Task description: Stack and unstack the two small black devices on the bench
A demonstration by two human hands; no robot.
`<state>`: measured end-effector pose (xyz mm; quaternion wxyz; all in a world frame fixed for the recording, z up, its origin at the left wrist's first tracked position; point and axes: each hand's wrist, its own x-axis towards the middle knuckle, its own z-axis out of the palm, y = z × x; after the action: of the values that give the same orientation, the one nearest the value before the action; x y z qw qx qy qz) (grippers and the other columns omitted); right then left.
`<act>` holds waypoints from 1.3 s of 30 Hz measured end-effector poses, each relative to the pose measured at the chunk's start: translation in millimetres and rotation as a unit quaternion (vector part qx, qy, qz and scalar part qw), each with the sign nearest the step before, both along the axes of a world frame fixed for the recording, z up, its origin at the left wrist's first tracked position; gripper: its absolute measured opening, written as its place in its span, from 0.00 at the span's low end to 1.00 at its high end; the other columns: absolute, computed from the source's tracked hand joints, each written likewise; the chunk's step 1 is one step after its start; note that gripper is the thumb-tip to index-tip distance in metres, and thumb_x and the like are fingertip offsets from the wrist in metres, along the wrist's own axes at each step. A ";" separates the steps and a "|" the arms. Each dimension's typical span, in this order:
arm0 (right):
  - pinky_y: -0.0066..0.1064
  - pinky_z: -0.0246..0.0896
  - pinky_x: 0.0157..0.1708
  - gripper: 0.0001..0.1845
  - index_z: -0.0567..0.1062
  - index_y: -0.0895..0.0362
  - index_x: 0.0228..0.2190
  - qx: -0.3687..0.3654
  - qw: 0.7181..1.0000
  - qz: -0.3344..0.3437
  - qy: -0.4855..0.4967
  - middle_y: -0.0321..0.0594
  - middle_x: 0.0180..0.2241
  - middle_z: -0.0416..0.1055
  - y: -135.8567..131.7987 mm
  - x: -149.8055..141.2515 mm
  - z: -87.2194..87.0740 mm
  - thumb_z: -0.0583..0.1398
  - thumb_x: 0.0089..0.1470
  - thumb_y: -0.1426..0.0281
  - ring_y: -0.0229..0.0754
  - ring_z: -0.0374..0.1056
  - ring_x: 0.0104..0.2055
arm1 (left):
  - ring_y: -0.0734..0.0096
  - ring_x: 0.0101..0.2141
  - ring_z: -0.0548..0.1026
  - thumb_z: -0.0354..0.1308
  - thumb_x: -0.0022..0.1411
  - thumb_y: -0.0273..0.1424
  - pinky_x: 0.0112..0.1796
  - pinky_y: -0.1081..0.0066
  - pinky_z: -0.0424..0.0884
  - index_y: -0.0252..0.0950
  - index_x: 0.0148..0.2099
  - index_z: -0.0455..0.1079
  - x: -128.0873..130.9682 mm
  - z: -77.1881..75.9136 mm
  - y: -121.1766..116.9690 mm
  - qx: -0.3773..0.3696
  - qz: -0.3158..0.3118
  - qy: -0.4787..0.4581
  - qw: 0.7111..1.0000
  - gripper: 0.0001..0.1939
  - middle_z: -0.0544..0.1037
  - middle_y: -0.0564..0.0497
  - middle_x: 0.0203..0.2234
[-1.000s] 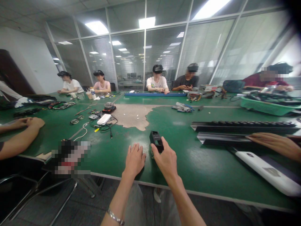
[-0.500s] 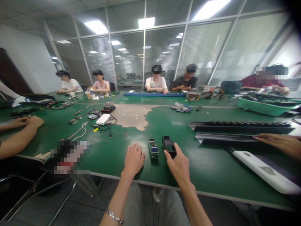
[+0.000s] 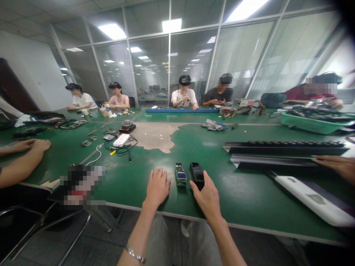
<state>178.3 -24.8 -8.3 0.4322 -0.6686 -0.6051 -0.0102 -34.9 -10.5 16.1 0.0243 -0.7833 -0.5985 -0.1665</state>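
Observation:
My left hand (image 3: 158,187) lies flat on the green table, fingers stretched out, holding nothing. Just right of it is a bare green circuit board (image 3: 181,174) with a small dark screen, touched by neither hand. A black plastic housing (image 3: 196,173) with cut-out openings rests beside the board. My right hand (image 3: 207,193) is wrapped around the lower part of this housing, thumb on its left side and fingers on its right. The palm and fingers hide the housing's lower right end.
Long black metal rails (image 3: 277,161) lie to the right, where another person's hand (image 3: 337,164) touches one. A white elongated device (image 3: 310,199) is nearer. Cables and a white box (image 3: 121,140) lie left of a bare patch (image 3: 155,135). Several people sit around the table.
The black housing has shifted slightly left and nearer the circuit board, with my right hand around it. My left hand stays put. The other person's hand on the rail has moved right.

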 end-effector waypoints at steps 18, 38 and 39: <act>0.47 0.57 0.58 0.41 0.56 0.69 0.63 0.006 1.000 0.012 -0.014 0.60 0.60 0.61 -4.1 -0.1 0.1 0.54 0.59 0.52 0.56 0.60 0.61 | 0.56 0.64 0.56 0.40 0.71 0.40 0.63 0.50 0.51 0.38 0.62 0.63 -0.2 -0.2 0.5 0.005 0.000 0.002 1.000 0.24 0.63 0.44 0.63; 0.42 0.59 0.57 0.38 0.63 0.66 0.60 0.009 0.999 -0.007 0.050 0.56 0.56 0.67 -13.3 -25.2 47.2 0.55 0.57 0.52 0.53 0.66 0.57 | 0.56 0.64 0.56 0.42 0.71 0.39 0.63 0.50 0.50 0.38 0.61 0.63 -2.5 -2.6 -1.4 0.018 -0.004 -0.009 1.000 0.22 0.63 0.43 0.63; 0.42 0.59 0.57 0.38 0.63 0.66 0.60 0.012 0.999 0.004 0.048 0.56 0.57 0.67 -13.3 -29.9 52.4 0.55 0.57 0.53 0.53 0.65 0.58 | 0.56 0.64 0.56 0.42 0.71 0.39 0.63 0.50 0.50 0.38 0.61 0.63 -2.5 -2.4 -1.4 0.017 -0.003 -0.010 1.000 0.22 0.63 0.43 0.63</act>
<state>148.4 -38.0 44.1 0.4688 -0.6606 -0.5862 0.0161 -37.4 -11.9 13.7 0.0315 -0.7828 -0.5935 -0.1846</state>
